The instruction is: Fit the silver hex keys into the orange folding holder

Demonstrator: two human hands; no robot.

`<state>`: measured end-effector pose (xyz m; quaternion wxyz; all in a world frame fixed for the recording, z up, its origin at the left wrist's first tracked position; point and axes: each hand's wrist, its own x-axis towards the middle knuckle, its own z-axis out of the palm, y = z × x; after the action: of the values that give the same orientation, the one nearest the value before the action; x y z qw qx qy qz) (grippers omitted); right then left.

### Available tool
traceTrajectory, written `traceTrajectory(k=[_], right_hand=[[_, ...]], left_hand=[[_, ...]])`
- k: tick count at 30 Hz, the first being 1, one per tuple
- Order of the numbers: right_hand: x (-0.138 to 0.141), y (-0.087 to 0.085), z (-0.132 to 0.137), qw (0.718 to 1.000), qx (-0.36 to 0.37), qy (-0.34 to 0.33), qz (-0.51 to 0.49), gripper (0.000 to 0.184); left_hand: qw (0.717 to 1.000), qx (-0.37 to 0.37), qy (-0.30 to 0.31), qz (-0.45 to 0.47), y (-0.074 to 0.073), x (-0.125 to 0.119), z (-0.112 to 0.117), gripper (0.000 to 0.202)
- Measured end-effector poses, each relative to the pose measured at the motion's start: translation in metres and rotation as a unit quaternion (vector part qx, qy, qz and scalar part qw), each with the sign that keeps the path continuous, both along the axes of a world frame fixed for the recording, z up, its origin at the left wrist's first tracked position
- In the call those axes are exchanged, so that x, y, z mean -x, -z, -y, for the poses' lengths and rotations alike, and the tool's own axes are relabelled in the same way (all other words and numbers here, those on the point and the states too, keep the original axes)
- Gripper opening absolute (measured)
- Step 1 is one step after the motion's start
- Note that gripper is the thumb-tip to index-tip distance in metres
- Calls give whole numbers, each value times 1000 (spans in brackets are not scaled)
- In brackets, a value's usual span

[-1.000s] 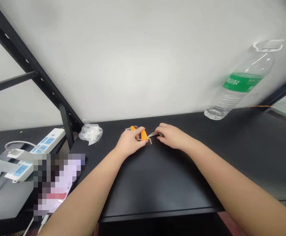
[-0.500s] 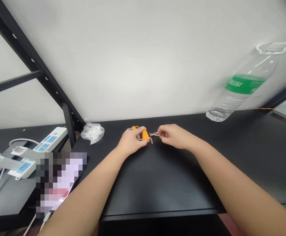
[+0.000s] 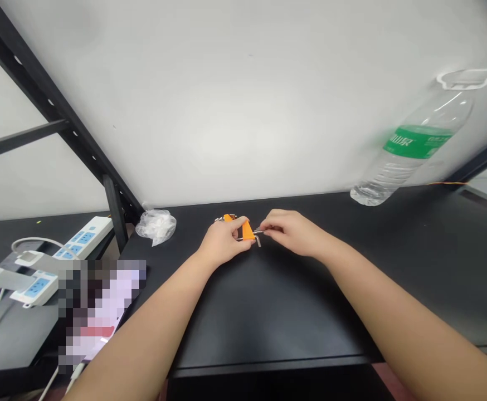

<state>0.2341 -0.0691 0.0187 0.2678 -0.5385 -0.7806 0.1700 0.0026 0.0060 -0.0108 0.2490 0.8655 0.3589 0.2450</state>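
Observation:
My left hand (image 3: 222, 241) is closed around an orange hex key holder (image 3: 248, 230), held just over the black tabletop. Silver hex keys (image 3: 258, 241) stick out of the holder, one with its bent end pointing down on the right side. More key ends show at its far left. My right hand (image 3: 287, 229) is pinched on a thin metal hex key (image 3: 259, 231) whose other end meets the holder's right edge. Fingers hide part of this key, and I cannot tell how far it is inside the holder.
A crumpled clear plastic bag (image 3: 156, 226) lies left of my hands. A large clear bottle with a green label (image 3: 418, 141) stands at the back right. White power strips (image 3: 85, 238) with plugs and cables are on the left, near a black metal frame (image 3: 80, 136).
My right hand has moved left, bringing the hex key from a small gap up to the orange holder. My left hand has stayed nearly still.

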Motion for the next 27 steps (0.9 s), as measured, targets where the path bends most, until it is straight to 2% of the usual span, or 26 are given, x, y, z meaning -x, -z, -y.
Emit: traceTrajectory(k=[3,7,11,16,23,25,27], right_hand=[[13,3,2,998,25,-5,-50,19],[23,14,-1,982,98,-2,-162,23],[20,19,-4,962,131,12,-240,21],[12,13,-3,959,173,-5,-226,14],[14,18,-5,929,207,-42,-303,29],[13,19,-6,935,214,-43,-280,31],[8,19,-7,956,192,-22,-222,30]], left_hand=[[999,-14,28,-2,-4,-2,3,20],[998,-31,52,-3,-7,-3,5,24],[998,-34,52,11,-7,-3,5,18],[998,-32,45,39,-8,-2,4,13],[997,-21,68,44,-8,1,5,12],[996,-14,73,38,-7,1,5,11],[998,-13,61,25,-6,1,5,11]])
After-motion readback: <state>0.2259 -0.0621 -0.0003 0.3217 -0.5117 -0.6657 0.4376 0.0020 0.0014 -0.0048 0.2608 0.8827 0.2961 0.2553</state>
